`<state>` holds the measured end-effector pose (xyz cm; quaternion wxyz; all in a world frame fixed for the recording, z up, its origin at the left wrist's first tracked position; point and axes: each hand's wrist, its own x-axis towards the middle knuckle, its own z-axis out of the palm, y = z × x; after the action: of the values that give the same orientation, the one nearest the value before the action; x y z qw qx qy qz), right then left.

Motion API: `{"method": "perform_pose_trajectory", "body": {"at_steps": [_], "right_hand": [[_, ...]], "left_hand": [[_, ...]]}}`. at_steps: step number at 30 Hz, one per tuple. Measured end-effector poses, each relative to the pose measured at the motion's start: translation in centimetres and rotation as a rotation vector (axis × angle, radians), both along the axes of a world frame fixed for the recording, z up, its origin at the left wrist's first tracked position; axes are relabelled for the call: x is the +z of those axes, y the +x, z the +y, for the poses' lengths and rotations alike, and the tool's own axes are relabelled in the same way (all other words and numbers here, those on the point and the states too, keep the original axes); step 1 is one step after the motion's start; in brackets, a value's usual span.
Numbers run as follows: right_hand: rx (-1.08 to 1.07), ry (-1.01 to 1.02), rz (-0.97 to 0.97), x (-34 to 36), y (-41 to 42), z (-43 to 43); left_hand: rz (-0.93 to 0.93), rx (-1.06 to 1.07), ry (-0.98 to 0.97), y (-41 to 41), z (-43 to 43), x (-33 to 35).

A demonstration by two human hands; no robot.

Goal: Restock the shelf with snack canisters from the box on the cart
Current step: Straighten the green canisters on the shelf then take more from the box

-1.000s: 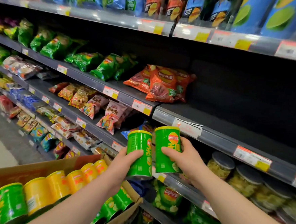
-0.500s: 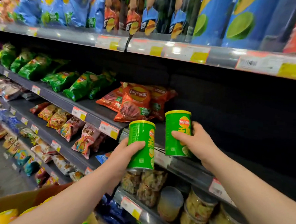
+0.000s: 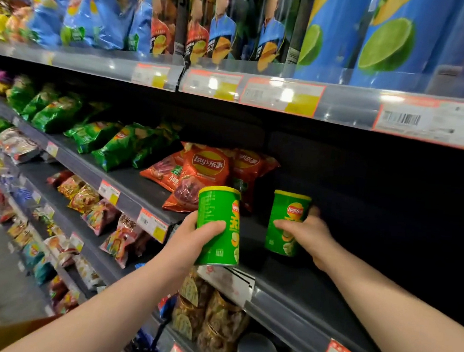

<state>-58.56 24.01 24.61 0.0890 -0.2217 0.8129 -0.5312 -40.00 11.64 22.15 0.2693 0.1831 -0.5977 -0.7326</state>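
Two green canisters going onto the shelf; tipping the hazard.
Holds a green cylindrical snack canister with a yellow rim (image 3: 217, 227) upright in the left hand (image 3: 193, 236), fingers and thumb wrapped round its lower half, in the air above the front lip of the dark grey metal shelf (image 3: 313, 288). Clamps a second matching green canister (image 3: 286, 223) in the right hand (image 3: 307, 234), fingers curled round its side, further in, base at the board or just off it; cannot tell which. Could topple if let go before sitting flat, roll off the lip, or take a knock from the left one; might also crowd the red foil crisp bags (image 3: 209, 174) beside.
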Motion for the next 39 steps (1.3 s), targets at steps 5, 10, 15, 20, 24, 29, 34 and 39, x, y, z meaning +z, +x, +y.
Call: {"method": "perform_pose_trajectory", "body": {"at_steps": [5,10,15,20,24,29,34,39], "right_hand": [[-0.091,0.016,0.064,-0.6,-2.1,-2.3],[-0.111,0.038,0.045,-0.8,-3.3,-4.8],[-0.046,0.191,0.039,-0.3,-4.5,-6.3],[-0.06,0.224,0.067,-1.0,-5.8,-7.4],[-0.123,0.222,0.088,-1.7,-6.5,-8.3],[-0.205,0.246,0.047,-1.7,-6.6,-7.9],[0.167,-0.009,-0.078,0.8,-2.7,-5.5],[0.503,-0.109,-0.229,1.7,0.6,-3.3]], "left_hand": [[0.009,-0.004,-0.036,-1.4,-2.1,0.3],[0.018,-0.033,-0.053,-2.9,-4.6,0.7],[0.049,-0.057,-0.062,-3.9,-7.2,1.4],[0.062,-0.07,-0.032,-5.0,-8.8,0.9],[0.047,-0.104,-0.047,-5.6,-9.2,1.0],[0.035,-0.119,-0.038,-6.5,-9.3,0.9],[0.031,-0.182,-0.05,-8.0,-7.8,0.5],[0.054,-0.272,-0.015,-9.4,-5.7,0.2]]}}
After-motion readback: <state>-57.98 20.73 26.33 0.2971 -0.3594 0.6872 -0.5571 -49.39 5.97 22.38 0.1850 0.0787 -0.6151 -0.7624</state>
